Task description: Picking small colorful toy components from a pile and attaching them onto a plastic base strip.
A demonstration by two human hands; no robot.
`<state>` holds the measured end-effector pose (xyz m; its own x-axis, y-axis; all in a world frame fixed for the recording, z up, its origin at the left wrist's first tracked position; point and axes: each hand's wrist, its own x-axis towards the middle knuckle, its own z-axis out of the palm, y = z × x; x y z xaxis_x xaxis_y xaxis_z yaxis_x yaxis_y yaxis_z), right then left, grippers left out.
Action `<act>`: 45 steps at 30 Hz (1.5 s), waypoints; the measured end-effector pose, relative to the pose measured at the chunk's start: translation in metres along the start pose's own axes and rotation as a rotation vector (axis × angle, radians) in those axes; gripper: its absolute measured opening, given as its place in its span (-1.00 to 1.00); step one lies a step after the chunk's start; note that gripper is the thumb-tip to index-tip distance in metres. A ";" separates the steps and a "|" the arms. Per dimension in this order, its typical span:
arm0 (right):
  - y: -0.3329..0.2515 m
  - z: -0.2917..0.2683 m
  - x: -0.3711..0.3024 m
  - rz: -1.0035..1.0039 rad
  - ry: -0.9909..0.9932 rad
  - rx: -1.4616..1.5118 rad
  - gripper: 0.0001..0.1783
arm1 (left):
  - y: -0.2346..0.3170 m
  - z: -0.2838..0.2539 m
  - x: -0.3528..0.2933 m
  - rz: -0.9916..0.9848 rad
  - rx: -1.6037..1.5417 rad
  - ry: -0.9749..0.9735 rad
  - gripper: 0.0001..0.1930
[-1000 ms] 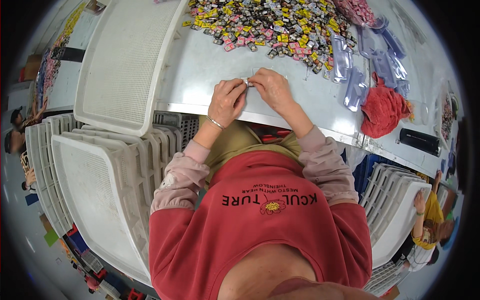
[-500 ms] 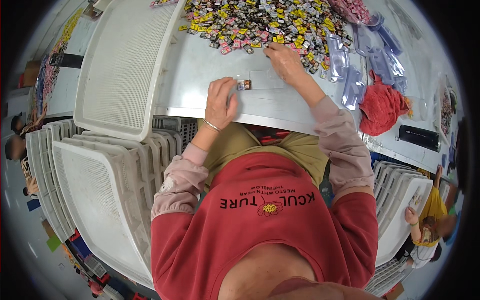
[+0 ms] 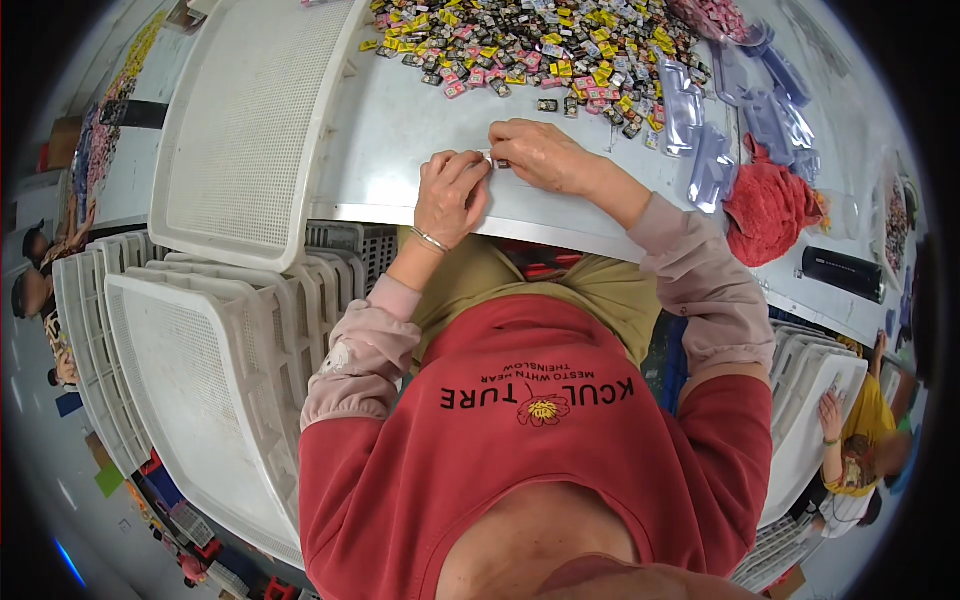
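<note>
Close together near the table's front edge, my two hands almost meet at the fingertips. My left hand, with a bangle at the wrist, has curled fingers; whatever they hold is hidden. Thumb and fingers of my right hand pinch a small dark block, only partly visible. A pale sliver between the hands is too covered to name. Beyond them spreads a large heap of small printed blocks in black, yellow, pink and white. A few strays lie at the heap's near edge.
Clear plastic trays and a red cloth lie to the right, near a black cylinder. A white mesh tray covers the table's left part. Stacked white trays stand below. Another person works at far right.
My right hand has come from the heap's edge toward my left hand, now holding a small block. The clear tray and small pieces between the hands are now mostly covered.
</note>
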<state>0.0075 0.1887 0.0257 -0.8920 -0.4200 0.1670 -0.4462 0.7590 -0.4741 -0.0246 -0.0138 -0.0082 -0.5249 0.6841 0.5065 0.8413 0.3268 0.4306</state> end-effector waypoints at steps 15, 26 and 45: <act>0.004 -0.017 -0.001 -0.131 -0.234 -0.218 -0.90 | -0.001 0.000 -0.003 -0.009 -0.013 0.003 -0.70; -0.001 0.017 -0.007 0.694 0.149 0.766 -0.84 | -0.003 0.004 -0.001 -0.007 -0.033 0.025 -0.76; -0.015 0.043 -0.029 0.394 0.500 0.130 -0.92 | 0.001 0.000 0.000 -0.020 -0.106 0.036 -0.73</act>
<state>0.0435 0.1679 -0.0092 -0.9273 0.1833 0.3265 -0.0944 0.7294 -0.6775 -0.0235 -0.0131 -0.0076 -0.5476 0.6534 0.5227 0.8132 0.2683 0.5165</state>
